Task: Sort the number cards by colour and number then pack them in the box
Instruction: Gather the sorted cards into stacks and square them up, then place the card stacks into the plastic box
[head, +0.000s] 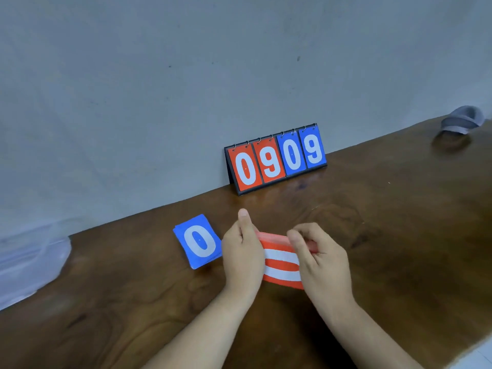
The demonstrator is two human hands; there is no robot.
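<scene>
Left hand [242, 259], right hand [324, 265]: both bare; forearms [191, 334] bare to frame edge.

The left forearm [202, 323] and the right forearm [372, 331], both bare, come up from the lower edge and angle toward each other. The left hand [241, 255] curls its fingers round the left side of the red cards [281, 265], thumb straight and pointing away from the body. The right hand [323, 258] (its back turned up) grips their right side, fingers bent at the far corner.

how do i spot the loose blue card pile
On the brown wooden table, look beside the left hand. The blue card pile lies flat there, white 0 on top, unlike the upright scoreboard and the hand-held red cards.
</scene>
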